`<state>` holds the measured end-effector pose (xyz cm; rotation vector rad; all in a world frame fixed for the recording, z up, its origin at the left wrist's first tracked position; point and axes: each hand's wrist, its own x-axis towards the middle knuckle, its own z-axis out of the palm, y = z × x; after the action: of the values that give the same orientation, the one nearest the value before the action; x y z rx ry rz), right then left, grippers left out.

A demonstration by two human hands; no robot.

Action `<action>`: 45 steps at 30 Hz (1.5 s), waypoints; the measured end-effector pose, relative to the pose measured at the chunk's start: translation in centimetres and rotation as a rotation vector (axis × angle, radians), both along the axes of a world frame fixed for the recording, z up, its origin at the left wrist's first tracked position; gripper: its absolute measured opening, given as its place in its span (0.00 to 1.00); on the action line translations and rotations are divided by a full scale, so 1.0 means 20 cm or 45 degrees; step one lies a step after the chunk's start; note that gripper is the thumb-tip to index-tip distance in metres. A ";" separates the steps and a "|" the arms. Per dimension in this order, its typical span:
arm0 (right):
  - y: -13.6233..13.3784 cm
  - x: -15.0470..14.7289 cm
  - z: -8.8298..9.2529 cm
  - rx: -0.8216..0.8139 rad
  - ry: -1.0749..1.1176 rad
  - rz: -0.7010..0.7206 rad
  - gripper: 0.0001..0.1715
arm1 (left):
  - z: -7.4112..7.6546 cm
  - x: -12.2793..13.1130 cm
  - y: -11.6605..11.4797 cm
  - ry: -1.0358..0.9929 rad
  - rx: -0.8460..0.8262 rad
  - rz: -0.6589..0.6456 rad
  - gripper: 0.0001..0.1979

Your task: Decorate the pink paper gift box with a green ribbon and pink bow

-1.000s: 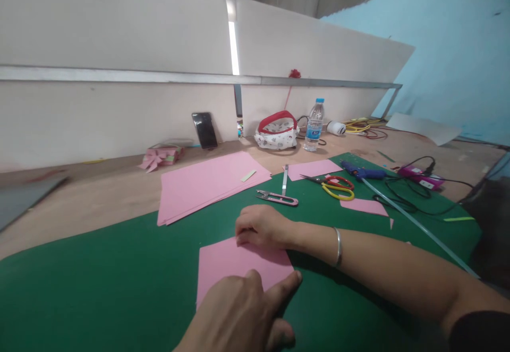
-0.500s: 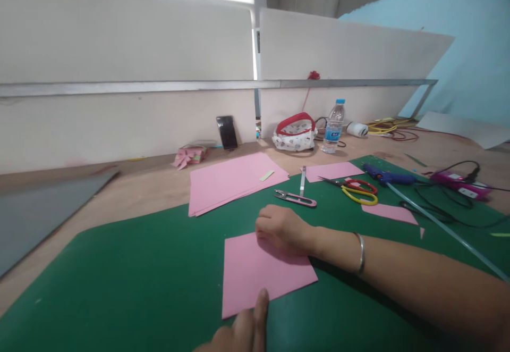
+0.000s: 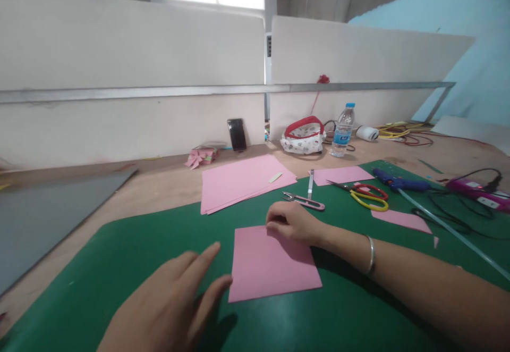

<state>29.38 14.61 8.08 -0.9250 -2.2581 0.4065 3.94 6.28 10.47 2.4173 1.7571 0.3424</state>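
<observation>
A pink sheet (image 3: 274,267) lies flat on the green mat (image 3: 151,245) in front of me. My right hand (image 3: 292,223), with a silver bangle on the wrist, rests on its upper right part, the fingers curled together at the top edge. My left hand (image 3: 171,293) is at the lower left, thumb and forefinger spread, the thumb tip close to the sheet's left edge. Just beyond my right hand lie pink thread snips (image 3: 305,201) and a slim metal tool (image 3: 311,183).
Behind are stacked pink sheets (image 3: 243,182), a folded pink piece (image 3: 201,157), a phone (image 3: 237,134), a pouch (image 3: 305,138) and a bottle (image 3: 343,131). Scissors (image 3: 368,197), a blue glue gun (image 3: 402,181) and cables (image 3: 458,208) lie right. A grey board (image 3: 51,214) is left.
My left hand has lifted off the sheet's lower edge, moved left and spread its fingers. The sheet has turned slightly, and my right hand's fingers have shifted at its top edge. The view has shifted a little.
</observation>
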 end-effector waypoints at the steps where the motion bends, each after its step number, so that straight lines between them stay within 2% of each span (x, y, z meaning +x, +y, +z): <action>1: -0.01 0.00 0.02 0.004 0.043 -0.024 0.06 | 0.06 0.04 0.05 -0.143 -0.049 0.086 0.28; 3: -0.02 0.01 0.07 0.048 0.133 -0.068 0.07 | 0.14 0.12 0.15 -0.394 -0.161 0.103 0.31; 6: -0.06 0.03 0.12 0.142 0.250 -0.075 0.09 | 0.18 0.20 0.24 -0.575 -0.327 -0.040 0.19; 9: -0.07 0.07 0.14 0.165 0.316 -0.069 0.07 | 0.15 0.19 0.30 -0.727 -0.380 -0.060 0.15; 12: -0.06 0.10 0.14 0.085 0.309 -0.098 0.09 | 0.13 0.12 0.34 -0.863 -0.340 0.013 0.17; 18: -0.04 0.10 0.13 -0.019 0.276 -0.119 0.10 | 0.13 -0.02 0.36 -1.132 -0.334 0.165 0.09; 26: -0.07 0.04 0.12 -0.274 0.306 -0.169 0.14 | 0.05 -0.02 0.37 -1.273 -0.507 0.319 0.19; 28: -0.07 0.05 0.11 -0.249 0.293 -0.191 0.14 | 0.02 -0.03 0.37 -1.286 -0.554 0.346 0.20; 29: -0.07 0.05 0.10 -0.148 0.251 -0.221 0.18 | 0.00 -0.03 0.37 -1.288 -0.572 0.353 0.21; 31: -0.07 0.05 0.09 0.225 0.086 -0.262 0.28 | -0.04 -0.04 0.38 -1.282 -0.602 0.348 0.21; 32: -0.08 0.04 0.08 0.448 -0.016 -0.251 0.30 | -0.06 -0.04 0.38 -1.274 -0.615 0.336 0.21; 34: -0.09 0.02 0.08 0.770 -0.163 -0.133 0.22 | -0.09 -0.04 0.39 -1.236 -0.636 0.293 0.19; 35: -0.09 0.01 0.07 0.825 -0.207 -0.025 0.15 | -0.10 -0.04 0.39 -1.202 -0.645 0.262 0.19; 37: -0.09 -0.01 0.05 0.768 -0.280 0.200 0.08 | -0.09 -0.05 0.39 -1.095 -0.636 0.197 0.17; 39: -0.09 -0.02 0.02 0.621 -0.372 0.341 0.09 | -0.07 -0.05 0.38 -0.938 -0.555 0.162 0.17; 42: -0.08 -0.01 -0.01 0.455 -0.427 0.314 0.10 | -0.03 -0.06 0.33 -0.692 -0.322 0.119 0.21; 45: -0.09 0.01 -0.01 0.258 -0.341 0.244 0.11 | 0.01 -0.02 0.25 -0.523 -0.275 -0.052 0.14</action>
<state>29.48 12.84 7.98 -0.6946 -2.5874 0.1367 3.44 11.30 10.59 2.0510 1.4788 0.5655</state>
